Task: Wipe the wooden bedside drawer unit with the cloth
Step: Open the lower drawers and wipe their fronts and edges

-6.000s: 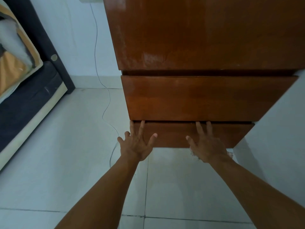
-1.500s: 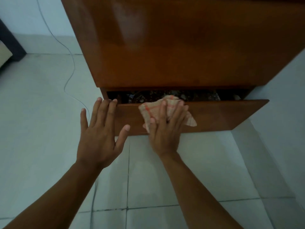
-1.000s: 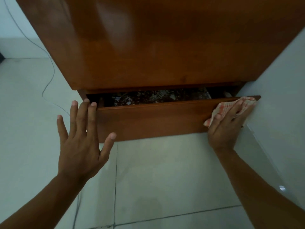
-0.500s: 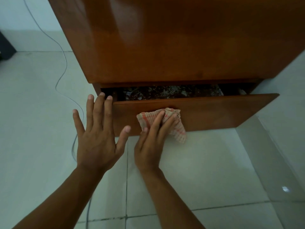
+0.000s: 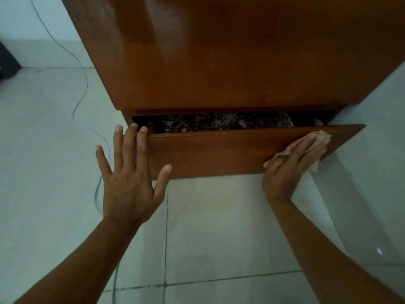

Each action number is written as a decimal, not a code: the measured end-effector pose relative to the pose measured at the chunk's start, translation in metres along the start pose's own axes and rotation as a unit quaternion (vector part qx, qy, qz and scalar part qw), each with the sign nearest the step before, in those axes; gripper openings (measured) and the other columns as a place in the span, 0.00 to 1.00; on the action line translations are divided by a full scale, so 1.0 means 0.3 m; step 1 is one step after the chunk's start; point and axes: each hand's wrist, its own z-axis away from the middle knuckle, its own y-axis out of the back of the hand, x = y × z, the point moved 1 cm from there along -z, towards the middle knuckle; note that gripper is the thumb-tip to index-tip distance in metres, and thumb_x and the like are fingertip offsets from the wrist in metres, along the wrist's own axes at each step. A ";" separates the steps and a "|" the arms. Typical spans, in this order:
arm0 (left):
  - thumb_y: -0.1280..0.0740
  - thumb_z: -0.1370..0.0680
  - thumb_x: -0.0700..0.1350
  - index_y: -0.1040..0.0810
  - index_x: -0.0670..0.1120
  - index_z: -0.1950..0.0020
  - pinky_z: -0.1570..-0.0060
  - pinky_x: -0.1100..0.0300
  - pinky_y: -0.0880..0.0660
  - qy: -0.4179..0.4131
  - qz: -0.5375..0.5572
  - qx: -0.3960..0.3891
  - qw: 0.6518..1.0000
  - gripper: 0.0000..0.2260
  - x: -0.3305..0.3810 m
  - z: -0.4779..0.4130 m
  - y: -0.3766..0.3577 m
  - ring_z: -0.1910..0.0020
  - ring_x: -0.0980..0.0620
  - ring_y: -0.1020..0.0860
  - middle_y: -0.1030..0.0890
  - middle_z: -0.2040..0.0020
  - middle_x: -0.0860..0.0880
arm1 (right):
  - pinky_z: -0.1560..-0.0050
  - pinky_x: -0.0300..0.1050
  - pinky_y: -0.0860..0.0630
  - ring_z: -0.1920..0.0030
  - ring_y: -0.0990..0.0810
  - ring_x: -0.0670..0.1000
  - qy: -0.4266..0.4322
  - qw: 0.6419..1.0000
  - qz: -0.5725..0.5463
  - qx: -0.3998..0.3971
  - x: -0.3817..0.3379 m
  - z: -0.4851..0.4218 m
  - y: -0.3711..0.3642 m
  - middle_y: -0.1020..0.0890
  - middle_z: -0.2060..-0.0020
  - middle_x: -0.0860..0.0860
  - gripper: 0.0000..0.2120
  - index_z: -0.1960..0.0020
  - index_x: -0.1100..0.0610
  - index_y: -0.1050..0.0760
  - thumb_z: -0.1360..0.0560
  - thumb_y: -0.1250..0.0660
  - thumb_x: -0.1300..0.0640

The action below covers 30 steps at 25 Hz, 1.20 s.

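The brown wooden drawer unit (image 5: 219, 51) fills the top of the view. Its bottom drawer (image 5: 219, 152) is pulled out a little, and dark patterned contents show in the gap. My right hand (image 5: 291, 165) presses a pale checked cloth (image 5: 318, 138) flat against the right end of the drawer front; most of the cloth is hidden under my fingers. My left hand (image 5: 129, 174) is spread flat, fingers apart, against the left end of the drawer front, with its fingertips at the drawer's top corner. It holds nothing.
A thin cable (image 5: 85, 93) trails across the pale tiled floor (image 5: 208, 227) left of the unit. A white wall (image 5: 372, 150) runs close along the unit's right side. A dark bed corner (image 5: 7, 62) shows at the far left edge.
My right hand has slid the cloth along the drawer front from its left-middle part to the right end. My left hand has stayed at the left end of the drawer.
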 end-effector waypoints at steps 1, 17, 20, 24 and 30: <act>0.51 0.18 0.64 0.48 0.43 0.17 0.24 0.31 0.52 0.002 -0.001 -0.002 1.000 0.36 0.003 0.001 0.003 0.17 0.44 0.54 0.46 0.17 0.42 | 0.20 0.69 0.49 0.20 0.53 0.76 -0.014 1.000 -0.017 0.013 0.025 -0.040 0.023 0.53 0.23 0.78 0.28 0.20 0.72 0.54 0.16 0.48 0.65; 0.54 0.18 0.65 0.50 0.46 0.17 0.23 0.32 0.55 0.008 0.022 -0.051 0.998 0.35 -0.007 0.002 0.030 0.17 0.47 0.57 0.51 0.16 0.46 | 0.18 0.50 0.43 0.17 0.49 0.64 0.225 0.941 -0.078 -0.238 -0.635 0.539 -0.158 0.48 0.17 0.60 0.30 0.16 0.57 0.50 0.14 0.41 0.60; 0.55 0.18 0.64 0.50 0.46 0.17 0.24 0.32 0.54 -0.003 0.024 -0.048 0.999 0.35 -0.017 -0.001 0.034 0.17 0.48 0.57 0.51 0.16 0.47 | 0.22 0.65 0.38 0.18 0.45 0.62 0.266 0.943 -0.019 -0.199 -0.573 0.517 -0.245 0.51 0.16 0.58 0.35 0.15 0.54 0.58 0.14 0.41 0.54; 0.56 0.19 0.66 0.51 0.47 0.16 0.24 0.32 0.54 0.006 0.023 -0.049 0.999 0.35 -0.011 -0.002 0.029 0.17 0.48 0.57 0.52 0.16 0.47 | 0.24 0.73 0.45 0.19 0.45 0.66 0.253 0.952 0.078 -0.156 -0.345 0.375 -0.169 0.49 0.18 0.61 0.40 0.16 0.49 0.58 0.22 0.45 0.65; 0.56 0.18 0.67 0.52 0.46 0.16 0.24 0.31 0.53 0.016 0.010 -0.056 0.998 0.36 0.019 -0.002 0.041 0.17 0.46 0.57 0.50 0.16 0.45 | 0.20 0.65 0.47 0.19 0.51 0.71 0.035 0.990 0.114 -0.079 -0.122 0.102 0.018 0.50 0.19 0.68 0.39 0.15 0.55 0.56 0.19 0.38 0.68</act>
